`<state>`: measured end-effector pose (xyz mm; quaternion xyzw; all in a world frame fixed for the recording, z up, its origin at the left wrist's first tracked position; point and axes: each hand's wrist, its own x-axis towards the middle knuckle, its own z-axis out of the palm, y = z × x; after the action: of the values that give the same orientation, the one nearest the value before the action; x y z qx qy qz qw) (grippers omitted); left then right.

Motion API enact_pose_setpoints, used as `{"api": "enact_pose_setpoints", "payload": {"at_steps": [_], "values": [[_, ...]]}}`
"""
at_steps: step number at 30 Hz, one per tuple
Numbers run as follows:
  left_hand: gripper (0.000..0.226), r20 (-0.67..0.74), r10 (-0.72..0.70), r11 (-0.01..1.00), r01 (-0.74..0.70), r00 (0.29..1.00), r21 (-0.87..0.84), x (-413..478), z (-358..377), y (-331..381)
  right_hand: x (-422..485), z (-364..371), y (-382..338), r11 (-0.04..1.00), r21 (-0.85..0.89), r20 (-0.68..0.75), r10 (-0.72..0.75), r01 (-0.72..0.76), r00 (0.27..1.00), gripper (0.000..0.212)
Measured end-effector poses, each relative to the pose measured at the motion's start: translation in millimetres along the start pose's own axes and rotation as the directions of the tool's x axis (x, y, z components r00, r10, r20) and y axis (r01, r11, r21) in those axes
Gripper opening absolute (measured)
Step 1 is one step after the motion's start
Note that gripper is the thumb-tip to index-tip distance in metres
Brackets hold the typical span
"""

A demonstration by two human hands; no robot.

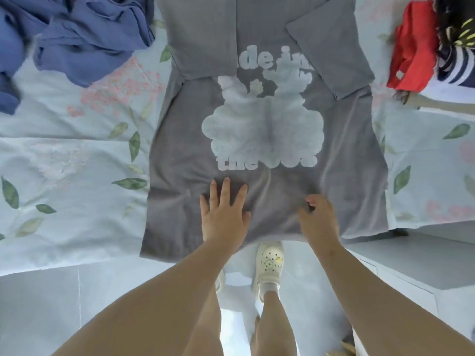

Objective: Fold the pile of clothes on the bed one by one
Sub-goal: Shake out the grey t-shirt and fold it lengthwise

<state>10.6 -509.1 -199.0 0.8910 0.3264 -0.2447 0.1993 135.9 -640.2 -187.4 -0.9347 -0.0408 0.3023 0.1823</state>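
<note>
a grey tee (259, 191) lies print-up and flat in the middle of the bed (64, 155), hem at the near edge beside the person. both sleeves are turned in over the chest, which narrows the body into a strip ready to fold lengthwise. the left hand (223, 214) rests palm-down just above the hem, fingers spread and straight, apparently to pin and smooth the cloth so it does not slide. the right hand (318, 217) sits beside it, near the hem, with fingers curled down into the fabric and thumb tucked against them. it seems to be gathering a pinch of cloth, likely to lift the bottom toward the collar, though the fingertips are hidden.

counted: one tee spread out, two sleeves folded in, two hands on it. a blue heap (77, 34) waits at the far left, crumpled, its number of pieces impossible to tell. at the far right lie a red piece (411, 47) and a striped piece (455, 62), touching each other. below the bed edge, one white clog (268, 265) shows in full on the pale floor.
</note>
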Motion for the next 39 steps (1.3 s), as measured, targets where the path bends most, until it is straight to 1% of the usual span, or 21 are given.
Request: {"api": "enact_pose_setpoints", "payload": {"at_steps": [2,3,5,7,9,11,12,15,16,17,19,21,24,25,27,29,30,33,34,36,39], "values": [[0.058,0.019,0.057,0.998,-0.058,0.998,0.039,-1.7,8.2,17.9,5.9,-16.2,25.6,0.997,0.056,-0.054,0.052,-0.049,0.997,0.023],[0.058,0.028,0.094,0.993,-0.096,0.995,0.073,-2.9,12.1,26.6,9.0,-24.2,38.4,0.994,0.066,-0.074,0.097,-0.092,0.993,0.027],[0.06,0.04,0.14,0.981,-0.144,0.989,0.129,-5.8,20.3,43.0,16.9,-41.2,62.0,0.98,0.063,-0.144,0.197,-0.19,0.97,0.042],[0.062,0.033,0.142,0.978,-0.146,0.989,0.147,-8.3,29.5,56.6,25.3,-58.0,82.1,0.966,0.066,-0.206,0.26,-0.251,0.944,0.053],[0.063,-0.005,0.154,0.98,-0.152,0.988,0.126,-10.4,38.7,64.5,34.0,-71.2,97.3,0.961,0.061,-0.172,0.277,-0.271,0.945,0.06],[0.065,-0.057,0.18,0.977,-0.172,0.982,0.129,-14.5,43.5,69.4,43.9,-79.7,109.2,0.965,0.025,-0.112,0.261,-0.26,0.959,0.061],[0.066,-0.088,0.185,0.974,-0.171,0.979,0.149,-16.2,47.2,70.6,48.5,-83.4,113.1,0.971,0.026,-0.093,0.237,-0.236,0.967,0.054],[0.065,-0.14,0.158,0.972,-0.129,0.977,0.196,-20.1,49.6,73.5,58.4,-95.0,122.9,0.98,0.141,-0.063,0.153,-0.143,0.986,0.015],[0.064,-0.149,0.15,0.972,-0.119,0.977,0.202,-20.8,48.5,75.3,59.6,-100.1,126.8,0.975,0.179,-0.067,0.143,-0.129,0.987,0.009],[0.063,-0.154,0.143,0.973,-0.111,0.978,0.203,-20.8,48.2,76.5,59.4,-105.4,131.8,0.968,0.212,-0.082,0.154,-0.133,0.985,0.008],[0.064,-0.146,0.131,0.976,-0.102,0.981,0.192,-20.4,48.8,77.4,59.2,-111.9,141.2,0.96,0.238,-0.112,0.181,-0.15,0.977,0.009],[0.064,-0.139,0.116,0.979,-0.09,0.983,0.181,-20.3,47.9,78.8,61.4,-109.0,142.8,0.953,0.259,-0.11,0.193,-0.159,0.975,0.011],[0.049,-0.163,0.07,0.992,-0.052,0.984,0.112,-17.6,41.0,85.7,63.2,-102.3,132.6,0.892,0.414,-0.05,0.219,-0.18,0.974,0.015],[0.043,-0.171,0.039,0.997,-0.026,0.985,0.077,-15.8,38.3,88.8,62.2,-101.2,129.1,0.873,0.453,-0.017,0.213,-0.183,0.977,0.019],[0.034,-0.184,-0.014,0.999,0.022,0.983,0.042,-11.0,32.7,96.5,59.3,-101.7,125.4,0.892,0.414,0.037,0.181,-0.18,0.983,0.03],[0.027,-0.187,-0.026,0.999,0.032,0.982,0.026,-5.3,26.5,104.9,59.1,-104.2,125.6,0.936,0.324,0.05,0.127,-0.136,0.991,0.021],[0.026,-0.189,-0.026,1.0,0.029,0.982,0.011,-1.3,22.5,109.1,60.3,-106.4,125.5,0.945,0.307,0.037,0.107,-0.113,0.994,0.017],[0.032,-0.177,-0.045,0.997,0.032,0.983,-0.076,18.3,5.7,120.4,68.1,-117.2,117.1,0.946,0.316,0.024,0.07,-0.074,0.997,0.007],[0.035,-0.172,-0.053,0.993,0.033,0.984,-0.116,27.2,-2.0,123.6,72.2,-120.4,111.4,0.944,0.322,0.042,0.054,-0.065,0.998,0.009],[0.038,-0.157,-0.054,0.982,0.023,0.986,-0.189,46.4,-17.6,130.7,82.8,-125.2,99.5,0.935,0.345,0.086,0.051,-0.077,0.995,0.023],[0.042,-0.123,-0.046,0.973,0.017,0.991,-0.231,78.8,-42.0,145.9,108.8,-129.1,81.8,0.932,0.352,0.105,0.046,-0.08,0.993,0.036]]}}
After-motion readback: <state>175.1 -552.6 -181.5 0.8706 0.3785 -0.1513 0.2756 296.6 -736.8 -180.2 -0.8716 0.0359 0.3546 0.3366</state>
